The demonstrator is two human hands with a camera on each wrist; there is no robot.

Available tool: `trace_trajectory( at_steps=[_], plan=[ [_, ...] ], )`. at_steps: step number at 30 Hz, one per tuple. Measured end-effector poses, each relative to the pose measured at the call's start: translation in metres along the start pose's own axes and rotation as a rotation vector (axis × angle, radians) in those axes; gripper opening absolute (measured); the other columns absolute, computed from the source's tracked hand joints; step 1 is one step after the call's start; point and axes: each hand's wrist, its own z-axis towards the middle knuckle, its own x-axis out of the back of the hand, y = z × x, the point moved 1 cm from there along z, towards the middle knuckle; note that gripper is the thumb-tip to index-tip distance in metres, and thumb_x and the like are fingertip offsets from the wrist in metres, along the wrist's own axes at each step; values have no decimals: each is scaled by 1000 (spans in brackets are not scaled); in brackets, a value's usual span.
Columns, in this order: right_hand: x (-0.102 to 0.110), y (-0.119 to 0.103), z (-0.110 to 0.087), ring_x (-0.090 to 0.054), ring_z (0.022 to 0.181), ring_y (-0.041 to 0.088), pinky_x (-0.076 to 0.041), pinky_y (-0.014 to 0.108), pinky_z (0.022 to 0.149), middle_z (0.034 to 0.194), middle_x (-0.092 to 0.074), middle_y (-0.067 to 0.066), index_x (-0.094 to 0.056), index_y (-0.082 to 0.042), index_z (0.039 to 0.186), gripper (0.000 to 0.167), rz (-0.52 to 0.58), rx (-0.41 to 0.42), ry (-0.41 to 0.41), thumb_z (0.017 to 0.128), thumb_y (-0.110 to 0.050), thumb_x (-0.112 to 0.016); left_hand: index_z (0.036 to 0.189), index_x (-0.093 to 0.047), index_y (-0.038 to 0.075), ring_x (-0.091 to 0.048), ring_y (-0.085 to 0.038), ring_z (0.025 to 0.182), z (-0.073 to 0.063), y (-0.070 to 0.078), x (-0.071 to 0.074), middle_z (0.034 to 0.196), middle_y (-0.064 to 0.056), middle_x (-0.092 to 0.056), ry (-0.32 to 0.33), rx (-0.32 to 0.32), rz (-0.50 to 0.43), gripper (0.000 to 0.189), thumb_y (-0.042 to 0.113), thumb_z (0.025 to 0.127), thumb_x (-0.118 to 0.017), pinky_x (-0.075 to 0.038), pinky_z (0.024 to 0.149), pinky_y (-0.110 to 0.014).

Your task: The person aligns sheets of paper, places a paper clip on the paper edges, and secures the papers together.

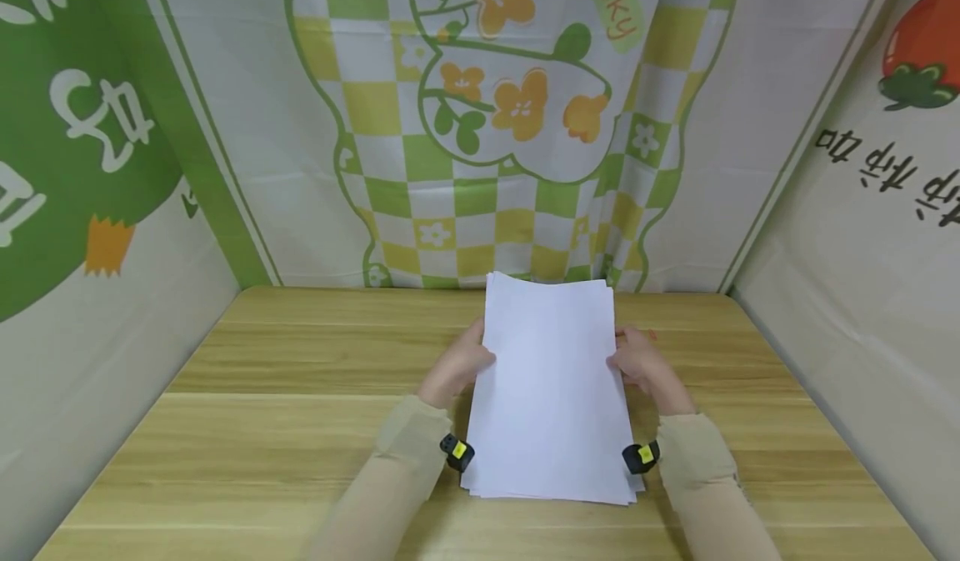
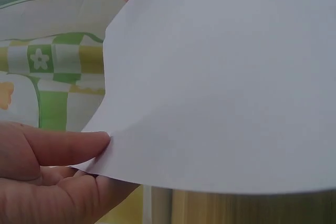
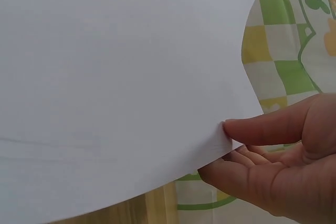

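Observation:
A small stack of white paper sheets [image 1: 551, 394] stands in the middle of the head view, its edges slightly uneven at the bottom. My left hand [image 1: 461, 361] pinches the stack's left edge, thumb on top and fingers underneath. On the opposite edge my right hand [image 1: 637, 359] holds it the same way. The left wrist view shows the left thumb [image 2: 79, 148] pressed on the paper [image 2: 220, 87] near a corner. In the right wrist view, the right hand [image 3: 278, 156] grips the other corner of the paper [image 3: 115, 77], which bends a little between the hands.
A wood-grain table [image 1: 285, 444] lies beneath the paper. Behind it hangs a curtain [image 1: 465, 236] with green and yellow checks and flowers. Printed cloth walls [image 1: 150, 236] close in the left and right sides.

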Motion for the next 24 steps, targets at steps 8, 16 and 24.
trace_trajectory(
  at_steps=[8,16,24],
  plan=[
    [1,-3,-2,-43,123,44,-50,45,87,144,-29,35,-22,8,141,57,6,18,47,89,9,-43,146,-28,1,-50,-34,115,0,2,-2,141,-24,-43,29,-54,-44,70,-20,79,-35,-45,95,-49],
    [4,-2,-2,-36,130,47,-42,55,98,146,-26,36,-18,8,143,57,59,44,57,91,8,-42,139,-33,-12,-43,-40,127,1,5,-4,140,-28,-42,69,-25,-30,57,-13,83,-43,-37,105,-50],
    [5,0,-2,-36,131,45,-38,54,103,147,-28,33,-19,7,143,53,99,76,61,95,3,-41,137,-39,-10,-51,-37,118,2,6,-3,133,-27,-50,90,-19,-60,53,-10,84,-45,-43,99,-49]
  ],
)
